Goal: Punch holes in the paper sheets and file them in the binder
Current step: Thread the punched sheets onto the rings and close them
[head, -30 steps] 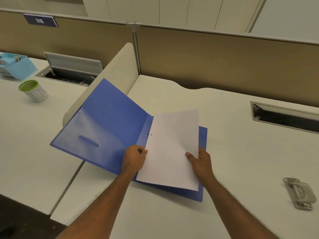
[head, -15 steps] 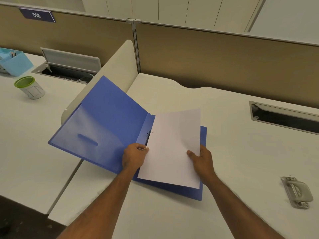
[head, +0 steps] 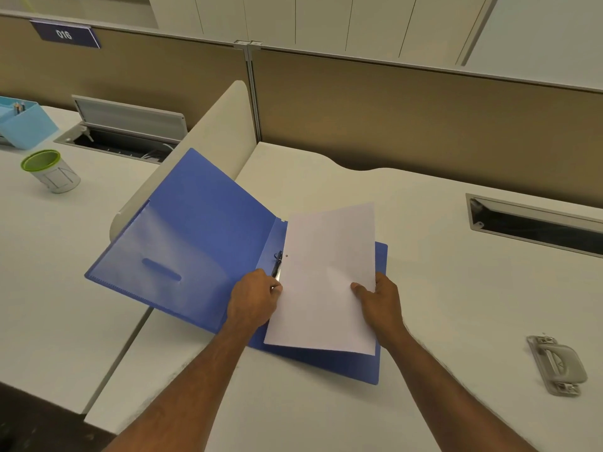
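A blue binder [head: 202,236] lies open on the white desk, its left cover propped against a low divider. A white paper sheet [head: 326,282] with a punched hole near its left edge rests over the binder's right half, by the spine clip [head: 277,264]. My left hand [head: 253,300] pinches the sheet's left edge beside the clip. My right hand [head: 380,305] grips the sheet's right edge, thumb on top. A grey hole punch [head: 556,365] sits apart at the right.
The white desk [head: 440,256] has a cable slot [head: 535,223] at the right rear. On the neighbouring desk stand a green-rimmed cup [head: 50,171], a light blue box [head: 23,125] and an open cable hatch [head: 127,125]. Brown partition walls close the back.
The sheet's left edge has shifted slightly toward the spine clip. Both hands stay on the sheet's edges; the view has drifted a little.
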Available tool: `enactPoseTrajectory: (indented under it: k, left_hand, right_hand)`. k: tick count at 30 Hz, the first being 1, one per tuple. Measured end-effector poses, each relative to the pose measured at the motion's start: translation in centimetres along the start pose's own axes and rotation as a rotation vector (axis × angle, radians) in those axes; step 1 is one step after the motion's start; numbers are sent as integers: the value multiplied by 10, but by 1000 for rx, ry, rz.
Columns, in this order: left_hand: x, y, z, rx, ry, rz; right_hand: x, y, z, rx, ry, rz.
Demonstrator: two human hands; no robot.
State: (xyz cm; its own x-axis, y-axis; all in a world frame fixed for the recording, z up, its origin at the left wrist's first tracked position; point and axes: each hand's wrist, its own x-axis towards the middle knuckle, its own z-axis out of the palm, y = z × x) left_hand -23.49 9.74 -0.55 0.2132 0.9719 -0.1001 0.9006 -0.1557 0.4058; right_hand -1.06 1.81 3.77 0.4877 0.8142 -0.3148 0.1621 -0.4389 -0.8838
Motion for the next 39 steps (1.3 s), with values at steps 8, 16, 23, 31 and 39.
enactPoseTrajectory:
  k: [8, 16, 23, 31, 39]
  left_hand:
    - [26, 7, -3, 59, 25, 116]
    - [46, 13, 0, 215, -55, 140]
    - [52, 12, -1, 258, -76, 160]
    - [53, 16, 1, 245, -109, 104]
    - [23, 3, 2, -295, 115, -252]
  right_hand:
    - [-3, -6, 4, 0, 0, 10]
    - [-2, -4, 2, 12, 7, 26]
    - [0, -2, 1, 35, 12, 31]
    - [1, 9, 3, 11, 33, 80]
    - [4, 36, 15, -36, 43, 115]
